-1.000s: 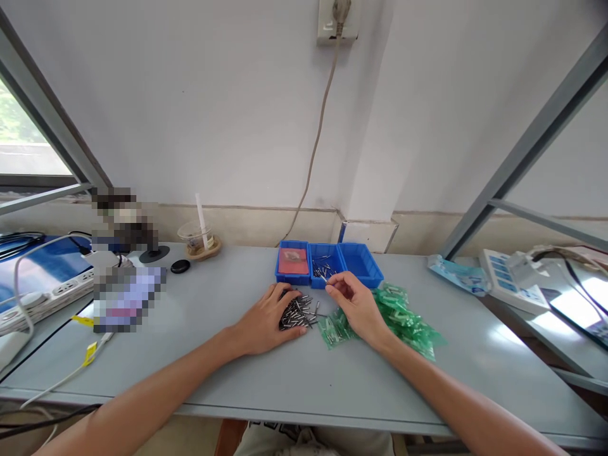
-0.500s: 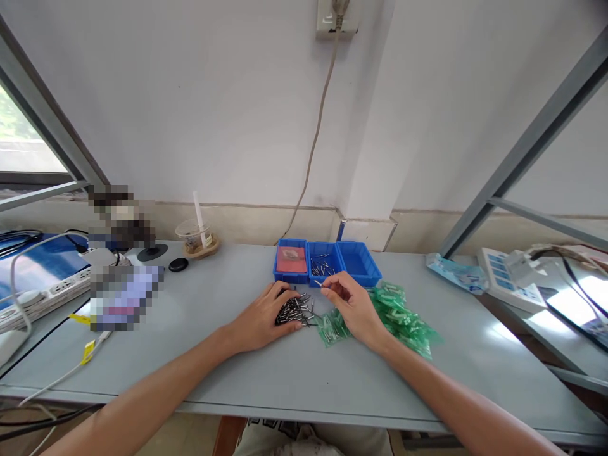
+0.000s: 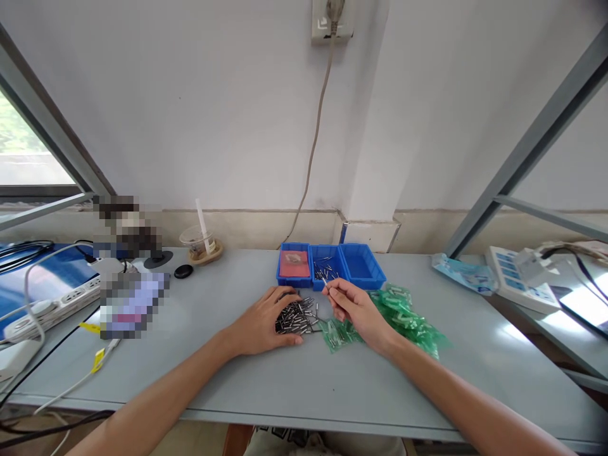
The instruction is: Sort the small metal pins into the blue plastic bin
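My left hand (image 3: pixel 261 322) rests on the grey table, curved round the left side of a pile of small dark and silvery metal pins (image 3: pixel 298 318); thumb and fingers are apart. Between the thumb and fingertips of my right hand (image 3: pixel 355 309) is one thin silvery metal pin (image 3: pixel 325 282), held just in front of the middle blue bin (image 3: pixel 335 252). Several similar pins lie in that bin. Under and beside my right wrist are green plastic bags (image 3: pixel 403 316) with small pieces inside. A smaller green bag (image 3: pixel 336 335) lies between the pile and my right hand.
The left blue bin (image 3: pixel 279 266) holds a reddish packet; the right blue bin (image 3: pixel 363 263) adjoins the middle one. Leftward are a round black object (image 3: pixel 183 272), a clear cup (image 3: pixel 192 236) and a power strip (image 3: pixel 71 288). A light-blue packet (image 3: pixel 463 275) lies to the right.
My right hand still pinches the pin, which now points more upward by the middle bin. My left hand stays by the pile. The whole view has shifted slightly.
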### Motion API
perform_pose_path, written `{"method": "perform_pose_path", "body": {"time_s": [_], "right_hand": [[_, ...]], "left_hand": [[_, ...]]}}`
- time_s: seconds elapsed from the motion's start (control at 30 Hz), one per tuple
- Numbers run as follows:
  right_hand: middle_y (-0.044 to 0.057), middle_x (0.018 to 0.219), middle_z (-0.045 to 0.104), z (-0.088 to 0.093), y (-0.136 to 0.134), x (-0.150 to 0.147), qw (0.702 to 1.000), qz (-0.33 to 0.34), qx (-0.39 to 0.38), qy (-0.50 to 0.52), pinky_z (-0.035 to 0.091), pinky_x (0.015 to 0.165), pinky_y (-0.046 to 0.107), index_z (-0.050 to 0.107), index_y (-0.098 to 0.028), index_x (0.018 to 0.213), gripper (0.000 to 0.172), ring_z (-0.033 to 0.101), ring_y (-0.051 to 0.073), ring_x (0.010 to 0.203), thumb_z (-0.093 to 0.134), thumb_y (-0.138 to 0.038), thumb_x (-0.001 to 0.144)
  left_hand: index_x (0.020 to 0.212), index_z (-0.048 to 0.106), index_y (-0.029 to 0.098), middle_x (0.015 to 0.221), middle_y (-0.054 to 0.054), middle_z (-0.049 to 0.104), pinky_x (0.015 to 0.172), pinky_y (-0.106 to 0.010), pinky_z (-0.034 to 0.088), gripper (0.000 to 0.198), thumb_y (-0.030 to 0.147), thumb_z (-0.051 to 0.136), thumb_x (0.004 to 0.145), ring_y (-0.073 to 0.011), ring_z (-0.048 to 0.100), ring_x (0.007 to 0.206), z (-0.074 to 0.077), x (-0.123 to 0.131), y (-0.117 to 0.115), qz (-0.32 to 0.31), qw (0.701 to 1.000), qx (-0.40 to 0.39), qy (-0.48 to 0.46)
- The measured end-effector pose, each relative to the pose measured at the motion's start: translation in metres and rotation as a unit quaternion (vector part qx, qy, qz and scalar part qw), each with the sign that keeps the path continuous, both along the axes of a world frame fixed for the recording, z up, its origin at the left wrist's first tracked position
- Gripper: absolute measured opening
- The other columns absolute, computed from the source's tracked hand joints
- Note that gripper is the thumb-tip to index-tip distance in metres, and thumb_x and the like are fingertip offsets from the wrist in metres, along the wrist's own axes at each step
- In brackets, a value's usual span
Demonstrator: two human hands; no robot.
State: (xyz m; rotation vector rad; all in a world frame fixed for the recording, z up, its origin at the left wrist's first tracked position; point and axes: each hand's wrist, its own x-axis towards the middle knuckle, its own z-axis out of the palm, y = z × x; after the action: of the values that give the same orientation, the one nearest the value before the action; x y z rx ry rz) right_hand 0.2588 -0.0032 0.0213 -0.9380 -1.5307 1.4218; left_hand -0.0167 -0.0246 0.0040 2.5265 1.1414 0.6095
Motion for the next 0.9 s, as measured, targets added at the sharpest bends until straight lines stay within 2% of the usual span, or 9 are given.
{"method": "perform_pose_path", "body": {"time_s": [0.2,0.5,0.73,0.9], "right_hand": [[-0.004,0.077,0.052,0.0001,0.0022,0.0028,0.998,-0.012,0.036,-0.045,0.038,0.056,0.027,0.063,-0.025,0.104,0.036,0.046,0.013,0.060,0.064,-0.061,0.098],[-0.005,0.074,0.046,-0.0002,0.0045,0.0013,0.992,-0.024,0.081,-0.098,0.038,0.057,0.027,0.059,-0.025,0.095,0.034,0.042,0.014,0.064,0.065,-0.058,0.098],[-0.002,0.081,0.056,-0.0008,0.0032,0.0033,0.968,-0.058,0.168,-0.178,0.040,0.064,0.029,0.059,-0.025,0.095,0.021,0.048,0.017,0.071,0.064,-0.045,0.100],[-0.002,0.078,0.056,-0.0016,0.0008,0.0034,0.964,-0.062,0.171,-0.192,0.040,0.062,0.030,0.060,-0.026,0.094,0.021,0.050,0.018,0.069,0.065,-0.045,0.099]], "left_hand": [[0.160,0.039,0.029,0.158,-0.014,0.045,0.120,-0.055,0.043,0.094,0.075,0.072,0.085,-0.0373,0.044,0.145,-0.0007,0.0005,-0.0012,-0.007,1.000,-0.014,0.008],[0.161,0.039,0.030,0.157,-0.013,0.046,0.119,-0.055,0.044,0.086,0.072,0.068,0.091,-0.0366,0.044,0.145,-0.0012,-0.0004,-0.0019,-0.012,1.000,-0.012,-0.003],[0.159,0.041,0.032,0.156,-0.011,0.046,0.118,-0.054,0.046,0.083,0.072,0.067,0.092,-0.0359,0.044,0.144,0.0002,0.0001,-0.0029,-0.003,1.000,-0.017,-0.003],[0.159,0.042,0.032,0.155,-0.011,0.048,0.119,-0.055,0.045,0.080,0.070,0.067,0.093,-0.0361,0.044,0.144,-0.0002,-0.0006,-0.0016,-0.008,1.000,-0.012,-0.007]]}}
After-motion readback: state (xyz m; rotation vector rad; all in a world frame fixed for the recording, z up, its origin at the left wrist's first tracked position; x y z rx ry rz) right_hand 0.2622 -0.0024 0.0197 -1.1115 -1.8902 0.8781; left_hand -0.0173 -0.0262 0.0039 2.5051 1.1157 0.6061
